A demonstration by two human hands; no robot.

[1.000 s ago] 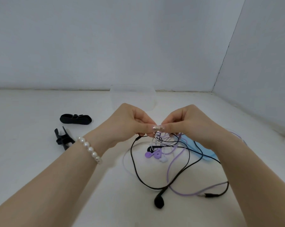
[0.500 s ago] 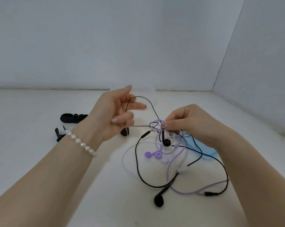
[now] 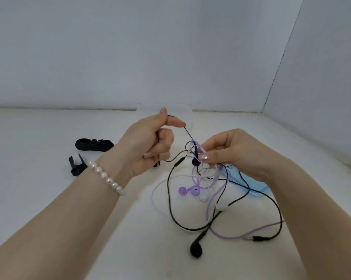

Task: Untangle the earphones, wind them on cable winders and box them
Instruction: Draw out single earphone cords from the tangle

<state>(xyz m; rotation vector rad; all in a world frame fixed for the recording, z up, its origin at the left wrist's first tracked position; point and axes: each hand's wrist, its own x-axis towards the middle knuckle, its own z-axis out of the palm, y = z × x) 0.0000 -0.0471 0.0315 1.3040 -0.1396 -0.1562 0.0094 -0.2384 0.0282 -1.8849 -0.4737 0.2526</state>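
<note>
Pale grey walls meet in a corner off to my right, and below them a white table (image 3: pixel 49 199) fills the lower half of my view. Both bare forearms reach in from the bottom edge; a pearl bracelet (image 3: pixel 107 177) sits on the left wrist.

My left hand (image 3: pixel 148 146) is raised above the table with its fingers curled — thumb and forefinger pinch a strand of the black earphone cable (image 3: pixel 171 201), which runs taut from that pinch down and to the right into the knot (image 3: pixel 194 150). A loop of the same cable passes down through the curled lower fingers. My right hand (image 3: pixel 231 152) is closed too, thumb and fingertips pinching the knot where black, purple and white strands cross; one black earbud hangs just under that pinch.

Below the hands the rest of the tangle lies on the table: the purple earbuds (image 3: pixel 188 191) side by side near the middle, a white earbud (image 3: pixel 203 198) touching them, and the other black earbud (image 3: pixel 195 250) nearest me. The black plug (image 3: pixel 259 238) lies to the right, beside the end of the purple cable (image 3: pixel 231 236).

Two black cable winders rest well to the left — one (image 3: pixel 93 145) farther back, one (image 3: pixel 76 166) just beside my left wrist. A light blue winder (image 3: pixel 257 188) lies partly under my right wrist. A clear plastic box (image 3: pixel 188 116) stands behind the left hand, faint against the wall.
</note>
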